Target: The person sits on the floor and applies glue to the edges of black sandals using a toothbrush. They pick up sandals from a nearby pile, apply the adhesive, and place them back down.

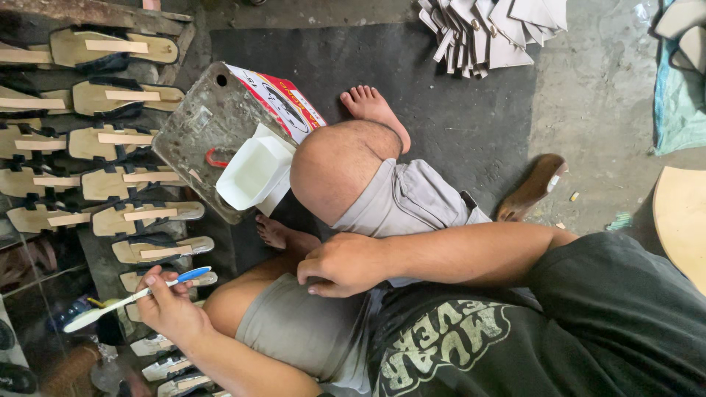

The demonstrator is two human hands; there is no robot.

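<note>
Nearest me, my right hand rests loosely curled and empty on grey shorts. Left grip pinches a blue-and-white plastic toothbrush; pinched so near its end, it could slip onto the tan wooden sandals at left.

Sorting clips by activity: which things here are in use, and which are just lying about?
In use: toothbrush in left hand; rows of sandal soles; probably the white tray.
Lying about: grey cut pieces; brown sandal; round board.
</note>
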